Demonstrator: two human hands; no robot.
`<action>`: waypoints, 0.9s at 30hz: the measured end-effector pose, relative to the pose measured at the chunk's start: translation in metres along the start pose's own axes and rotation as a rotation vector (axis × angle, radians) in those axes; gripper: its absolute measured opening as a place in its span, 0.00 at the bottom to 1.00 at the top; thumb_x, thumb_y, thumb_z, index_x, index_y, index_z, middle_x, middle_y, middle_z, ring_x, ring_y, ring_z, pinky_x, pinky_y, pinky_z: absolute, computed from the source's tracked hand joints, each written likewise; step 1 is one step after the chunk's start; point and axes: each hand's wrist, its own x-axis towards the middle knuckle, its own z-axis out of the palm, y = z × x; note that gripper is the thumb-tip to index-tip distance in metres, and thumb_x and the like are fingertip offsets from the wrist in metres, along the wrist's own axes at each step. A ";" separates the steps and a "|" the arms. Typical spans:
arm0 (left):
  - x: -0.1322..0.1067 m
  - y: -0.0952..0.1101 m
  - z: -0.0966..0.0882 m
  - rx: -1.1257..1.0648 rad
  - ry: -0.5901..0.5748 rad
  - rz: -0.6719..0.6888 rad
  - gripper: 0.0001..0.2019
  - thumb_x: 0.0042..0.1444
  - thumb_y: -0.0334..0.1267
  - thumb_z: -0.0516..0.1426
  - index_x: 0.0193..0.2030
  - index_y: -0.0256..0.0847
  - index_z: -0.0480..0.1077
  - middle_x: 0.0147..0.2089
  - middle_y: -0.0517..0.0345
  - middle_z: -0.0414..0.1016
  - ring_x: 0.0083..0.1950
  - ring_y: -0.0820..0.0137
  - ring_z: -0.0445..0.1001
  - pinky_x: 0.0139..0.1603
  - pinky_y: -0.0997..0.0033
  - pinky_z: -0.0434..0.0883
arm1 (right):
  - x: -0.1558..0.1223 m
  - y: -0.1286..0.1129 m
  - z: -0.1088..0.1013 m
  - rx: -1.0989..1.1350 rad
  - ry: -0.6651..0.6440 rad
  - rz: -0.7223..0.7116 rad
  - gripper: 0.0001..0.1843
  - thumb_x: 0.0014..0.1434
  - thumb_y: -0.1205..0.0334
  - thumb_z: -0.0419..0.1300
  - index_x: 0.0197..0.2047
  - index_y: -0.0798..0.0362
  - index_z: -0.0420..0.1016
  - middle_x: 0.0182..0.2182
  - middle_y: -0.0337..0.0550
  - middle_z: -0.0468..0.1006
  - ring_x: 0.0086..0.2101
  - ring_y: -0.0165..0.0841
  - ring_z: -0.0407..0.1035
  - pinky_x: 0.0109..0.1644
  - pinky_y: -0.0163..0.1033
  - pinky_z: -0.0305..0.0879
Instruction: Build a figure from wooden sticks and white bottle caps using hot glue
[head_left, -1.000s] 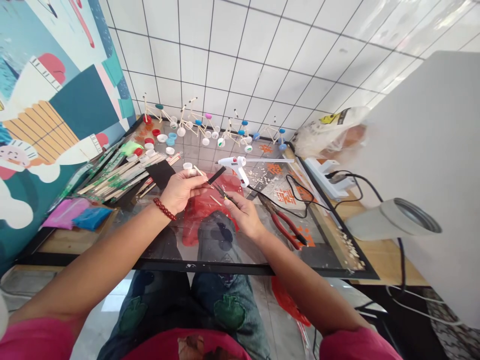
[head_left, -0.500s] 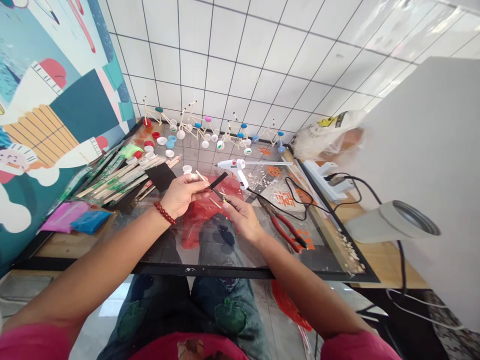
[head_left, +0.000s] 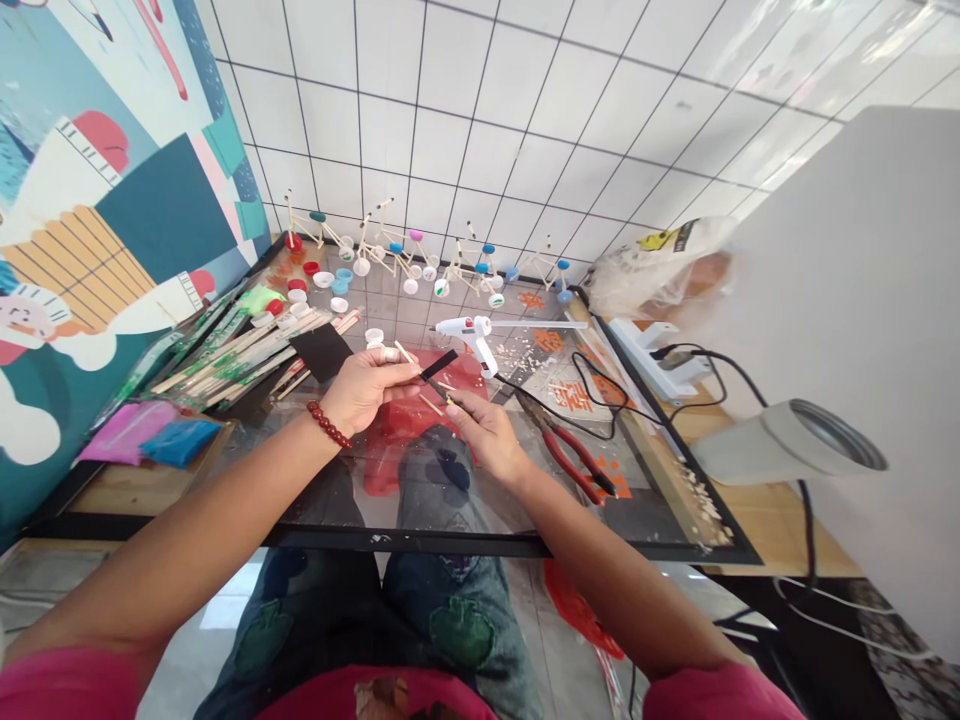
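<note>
Black strip held above the counter, scissors at its lower end.
The left hand has its fingers clamped on strip and wooden stick; the right hand grips the scissors, near a white glue gun.

Two hands, one glue gun, one pair of red-handled pliers

Lighting: bright, cool, mostly even; glare on wall tiles, upper R; pale glossy patch on floor, lower L; deep shade under table, lower R; pic qual.: wide-angle, edges stretched, esp. sleeves; fine detail soft, e.g. stick models along wall; hands fairly sharp, min. blur.
</note>
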 end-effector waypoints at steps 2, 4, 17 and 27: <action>0.000 0.001 0.000 0.001 -0.002 -0.003 0.15 0.33 0.36 0.75 0.24 0.33 0.76 0.32 0.57 0.76 0.33 0.73 0.77 0.36 0.72 0.80 | 0.000 -0.001 0.000 0.006 0.000 0.000 0.24 0.66 0.44 0.55 0.49 0.54 0.79 0.42 0.43 0.81 0.40 0.37 0.73 0.48 0.40 0.66; -0.001 0.001 0.000 0.004 -0.002 -0.007 0.15 0.33 0.36 0.75 0.24 0.33 0.76 0.32 0.57 0.76 0.33 0.73 0.77 0.36 0.72 0.80 | -0.001 -0.002 0.000 0.007 -0.003 0.005 0.24 0.66 0.43 0.55 0.49 0.54 0.79 0.41 0.43 0.81 0.40 0.37 0.72 0.49 0.40 0.66; -0.003 0.003 0.002 0.002 0.004 -0.034 0.15 0.32 0.35 0.75 0.26 0.33 0.78 0.31 0.56 0.77 0.32 0.73 0.78 0.36 0.73 0.80 | -0.001 -0.002 0.000 0.005 0.004 0.010 0.25 0.66 0.42 0.56 0.51 0.53 0.79 0.42 0.44 0.82 0.42 0.39 0.73 0.50 0.42 0.67; -0.003 0.006 0.002 0.016 0.004 -0.063 0.15 0.33 0.33 0.75 0.27 0.32 0.78 0.31 0.56 0.77 0.31 0.72 0.78 0.35 0.73 0.80 | -0.002 0.002 0.000 0.013 -0.021 -0.008 0.23 0.67 0.42 0.54 0.46 0.53 0.79 0.35 0.41 0.78 0.36 0.34 0.68 0.43 0.38 0.64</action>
